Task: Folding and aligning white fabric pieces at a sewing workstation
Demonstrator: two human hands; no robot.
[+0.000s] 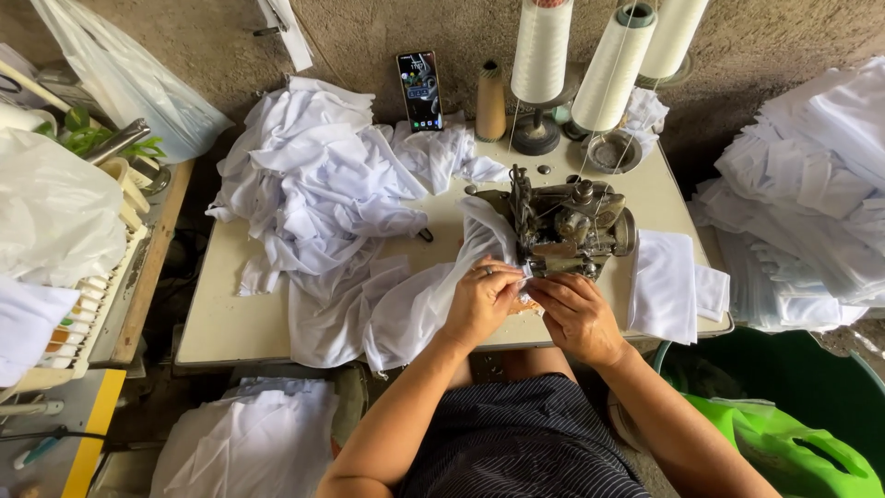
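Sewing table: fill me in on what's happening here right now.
A person sits at a sewing table and holds white fabric at the front of a sewing machine with both hands. The left hand pinches the cloth beside the right hand. More white cloth is heaped on the table's left, folded pieces lie right, thread cones stand behind.

Your one view comes from your head, looking steeply down across the table (230, 314) toward its far edge at the wall. It sits close above your lap at the near edge.
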